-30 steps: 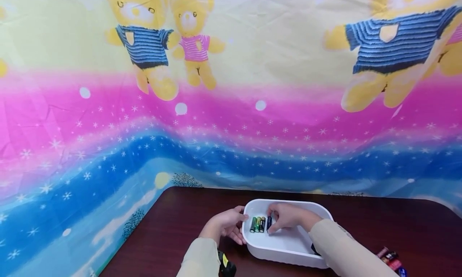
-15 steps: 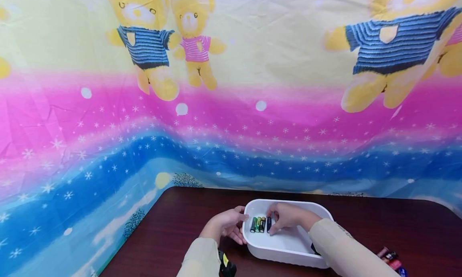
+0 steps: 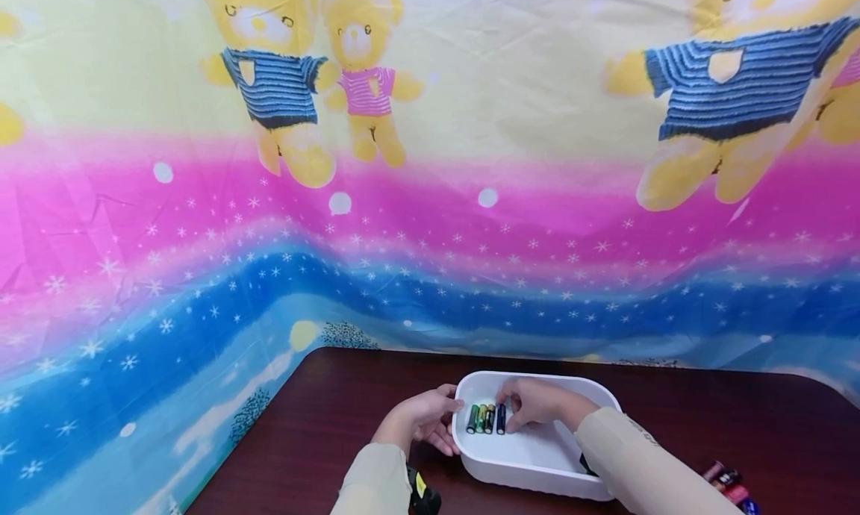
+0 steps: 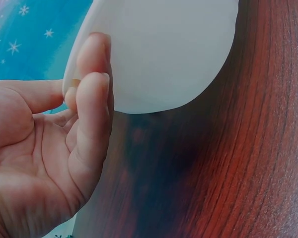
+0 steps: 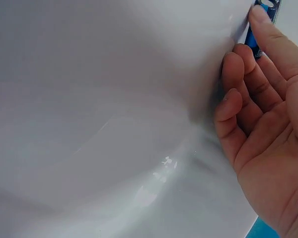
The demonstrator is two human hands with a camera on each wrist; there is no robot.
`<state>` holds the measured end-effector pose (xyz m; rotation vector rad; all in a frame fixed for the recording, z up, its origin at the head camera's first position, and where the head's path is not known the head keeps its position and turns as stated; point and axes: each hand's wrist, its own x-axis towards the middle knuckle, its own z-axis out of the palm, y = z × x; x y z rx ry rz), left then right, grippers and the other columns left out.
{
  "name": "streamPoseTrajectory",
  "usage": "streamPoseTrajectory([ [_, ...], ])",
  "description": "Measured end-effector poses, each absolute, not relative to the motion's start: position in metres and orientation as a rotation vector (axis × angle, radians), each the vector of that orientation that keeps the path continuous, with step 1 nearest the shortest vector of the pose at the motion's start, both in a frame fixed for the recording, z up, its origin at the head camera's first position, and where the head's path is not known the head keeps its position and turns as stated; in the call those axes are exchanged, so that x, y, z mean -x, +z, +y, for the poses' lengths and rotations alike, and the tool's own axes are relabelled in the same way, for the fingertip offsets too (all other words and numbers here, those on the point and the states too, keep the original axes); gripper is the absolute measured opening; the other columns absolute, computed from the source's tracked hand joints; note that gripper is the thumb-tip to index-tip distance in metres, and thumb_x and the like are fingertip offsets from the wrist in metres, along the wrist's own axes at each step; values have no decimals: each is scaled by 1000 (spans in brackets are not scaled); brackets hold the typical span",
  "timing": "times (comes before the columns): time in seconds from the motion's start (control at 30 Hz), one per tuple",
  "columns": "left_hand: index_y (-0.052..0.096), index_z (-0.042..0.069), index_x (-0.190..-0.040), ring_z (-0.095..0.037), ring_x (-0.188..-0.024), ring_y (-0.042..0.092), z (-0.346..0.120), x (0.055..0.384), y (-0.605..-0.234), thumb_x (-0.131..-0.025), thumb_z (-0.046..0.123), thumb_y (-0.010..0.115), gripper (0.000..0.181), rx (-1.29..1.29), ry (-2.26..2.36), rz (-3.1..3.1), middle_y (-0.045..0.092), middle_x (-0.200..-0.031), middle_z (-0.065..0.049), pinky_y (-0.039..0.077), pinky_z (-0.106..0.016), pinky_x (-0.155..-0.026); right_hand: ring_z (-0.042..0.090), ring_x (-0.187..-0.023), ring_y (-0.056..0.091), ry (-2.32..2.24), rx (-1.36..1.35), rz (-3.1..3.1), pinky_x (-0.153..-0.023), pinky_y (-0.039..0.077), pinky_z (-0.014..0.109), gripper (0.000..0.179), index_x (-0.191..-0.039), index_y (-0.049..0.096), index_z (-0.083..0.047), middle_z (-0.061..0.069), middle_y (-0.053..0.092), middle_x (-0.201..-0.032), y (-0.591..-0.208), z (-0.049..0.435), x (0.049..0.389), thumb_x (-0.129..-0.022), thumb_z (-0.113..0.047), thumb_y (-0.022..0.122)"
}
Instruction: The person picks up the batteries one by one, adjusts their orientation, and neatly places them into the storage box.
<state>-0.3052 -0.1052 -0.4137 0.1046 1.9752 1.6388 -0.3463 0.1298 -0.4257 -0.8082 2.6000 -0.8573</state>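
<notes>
A white plastic tray stands on the dark wooden table. My left hand holds its left end, thumb at the rim and fingers along the outside wall. Inside, several green and dark batteries lie side by side at the left. A dark blue battery lies just right of them, separated by a narrow gap. My right hand reaches into the tray beside this battery, with the thumb at its right side and the index finger near its far end. In the right wrist view, the thumb overlaps the blue battery and the other fingers are loosely bent.
Several red, dark and blue batteries lie on the table right of the tray, close to my right sleeve. A black device with a yellow label is at my left wrist. A printed bear curtain hangs behind the table.
The right thumb has shifted slightly right off the blue battery, which now shows along its whole length. The left hand and tray stay in place.
</notes>
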Motion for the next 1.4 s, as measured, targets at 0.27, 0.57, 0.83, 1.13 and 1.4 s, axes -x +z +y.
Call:
streamPoseTrajectory([
  [0.27, 27, 12, -140, -28, -54, 63, -106, 304, -415, -99, 20, 42, 45, -119, 1644, 1979, 58, -89, -27, 56, -38, -50, 14, -47, 48, -892, 788, 2599, -44, 44, 27, 26, -107, 67, -11, 3, 52, -64, -426, 130, 344, -82, -10, 70],
  [0.57, 28, 12, -140, -28, -55, 63, -105, 303, -414, -99, 20, 42, 44, -121, 1647, 1985, 58, -90, -27, 56, -38, -50, 14, -45, 47, -880, 751, 2593, -42, 43, 26, 27, -109, 67, -12, 3, 54, -61, -422, 129, 342, -82, -11, 70],
  [0.83, 30, 11, -140, -27, -53, 63, -105, 301, -411, -99, 19, 43, 44, -124, 1630, 2030, 60, -88, -26, 56, -38, -49, 16, -51, 51, -721, 639, 2569, -49, 48, 30, 41, -119, 62, -18, 7, 52, -72, -406, 125, 339, -81, -3, 68],
  [1.13, 32, 11, -139, -25, -52, 63, -102, 299, -411, -99, 20, 44, 43, -121, 1625, 2071, 60, -88, -22, 56, -37, -49, 20, -66, 60, -651, 606, 2579, -57, 53, 38, 30, -112, 68, -12, 2, 61, -78, -368, 140, 331, -84, 0, 63],
  [1.4, 31, 11, -139, -25, -52, 62, -101, 297, -410, -99, 21, 43, 43, -112, 1615, 2069, 60, -89, -22, 56, -37, -50, 19, -73, 61, -664, 606, 2626, -66, 53, 37, 24, -106, 69, -12, 0, 63, -81, -346, 159, 324, -85, -3, 64],
])
